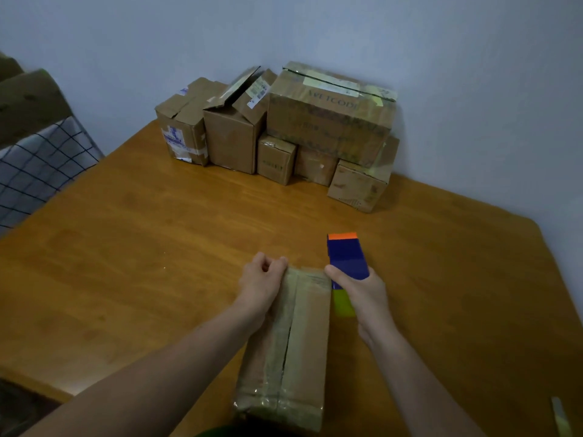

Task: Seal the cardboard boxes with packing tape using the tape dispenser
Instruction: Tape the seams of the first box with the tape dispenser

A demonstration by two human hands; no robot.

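A long cardboard box [303, 339] lies lengthwise in front of me on the wooden table [142, 247], its two top flaps meeting at a centre seam with old tape at both ends. My left hand [262, 279] grips the box's far left corner, fingers curled over the edge. My right hand [359, 291] holds a blue tape dispenser [347, 257] with an orange tip and a yellow-green tape roll, set against the box's far right corner.
Several cardboard boxes [328, 121] are stacked at the table's far edge against the grey wall, some with open flaps. A chair with a checked cloth [34, 171] stands to the left. A strip-like object [561, 417] shows at the bottom right.
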